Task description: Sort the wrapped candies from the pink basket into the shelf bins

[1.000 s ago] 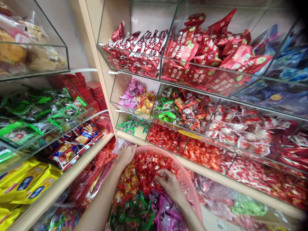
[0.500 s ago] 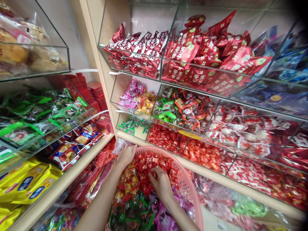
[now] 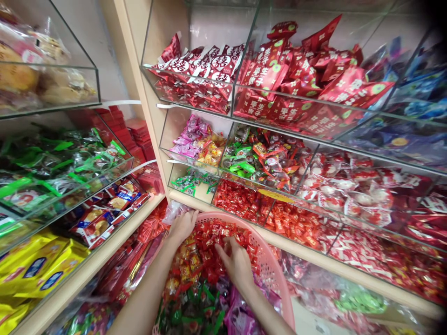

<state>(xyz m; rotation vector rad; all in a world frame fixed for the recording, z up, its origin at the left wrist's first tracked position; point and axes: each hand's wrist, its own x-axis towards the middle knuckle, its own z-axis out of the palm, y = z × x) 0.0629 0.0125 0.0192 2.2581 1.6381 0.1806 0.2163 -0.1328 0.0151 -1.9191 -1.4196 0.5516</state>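
Observation:
A pink perforated plastic basket (image 3: 270,253) holds wrapped candies in separate patches. My left hand (image 3: 183,228) is closed over the basket's far left rim. Inside the basket, my right hand (image 3: 238,263) rests on the red wrapped candies (image 3: 213,232), its thumb apart from the bent fingers. Those fingertips are partly hidden, and no candy shows clearly between them. Orange-yellow wrapped candies (image 3: 186,258) lie left of this hand. Toward me are green-and-dark wrapped pieces (image 3: 195,302) and purple packets (image 3: 237,316), partly under my right forearm.
Shelves with clear bins rise beyond the basket, holding large red packets (image 3: 265,70) and small red candies (image 3: 237,200). A wooden shelf edge (image 3: 300,251) runs close behind the rim. At left stand green-wrapped snacks (image 3: 59,153) and yellow bags (image 3: 38,265); bagged goods (image 3: 359,298) lie below right.
My right hand has shifted slightly to the right over the red candies, and its thumb and fingers are spread a little more. My left hand stays on the rim.

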